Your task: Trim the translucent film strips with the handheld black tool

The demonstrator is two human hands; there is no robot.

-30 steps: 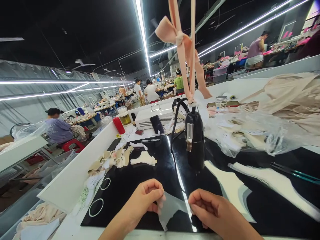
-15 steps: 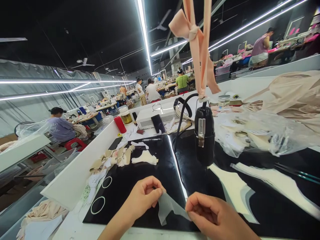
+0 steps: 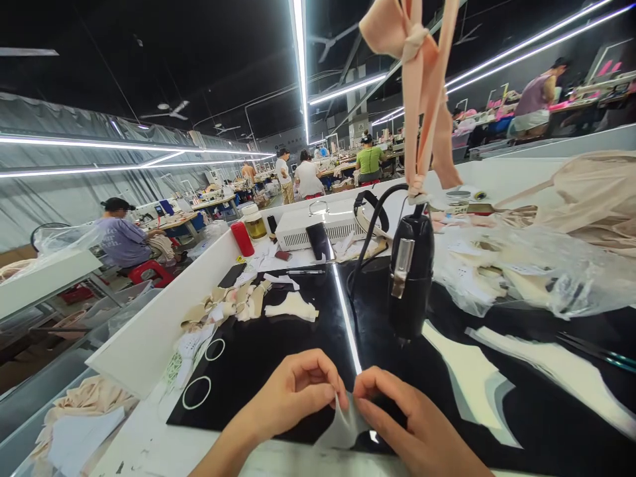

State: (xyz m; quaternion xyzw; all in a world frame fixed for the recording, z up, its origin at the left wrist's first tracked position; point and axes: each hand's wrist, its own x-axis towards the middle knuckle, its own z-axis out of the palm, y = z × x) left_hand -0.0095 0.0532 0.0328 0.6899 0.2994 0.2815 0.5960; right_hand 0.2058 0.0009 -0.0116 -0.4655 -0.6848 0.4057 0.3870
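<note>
"Strip lights (image 3: pixel 300 59) glared under a dark ceiling, and a person in a green shirt (image 3: pixel 369 159) sat well beyond the desk (image 3: pixel 154 450). Glossy black board (image 3: pixel 258 358) covered much of its top."

"What went on at the near edge?"

"The left hand (image 3: pixel 298 391) had a piece of translucent grey sheet (image 3: pixel 342 430) pinched between thumb and fingers, and the right hand (image 3: pixel 402 411) gripped the same piece from the other side, just beside it."

"So neither was free?"

"Neither — both sets of fingers were closed on the sheet, which drooped below them near the front of the board. Whether it touched down, I couldn't tell."

"And past the hands?"

"A black handheld tool (image 3: pixel 411 265) hung from knotted pink fabric strips (image 3: pixel 420 99). To its right lay a cream cut piece (image 3: pixel 467 377), with a longer stack of cream pieces (image 3: pixel 551 364) farther over."

"Anything on the left?"

"Two white rings (image 3: pixel 196 393) near the board's left edge, then a smaller cream piece (image 3: pixel 291 307) and a pen (image 3: pixel 305 272) farther back. Behind those — a white vented box (image 3: pixel 298 237), with a red cylinder (image 3: pixel 242 238) off to its left."
</note>
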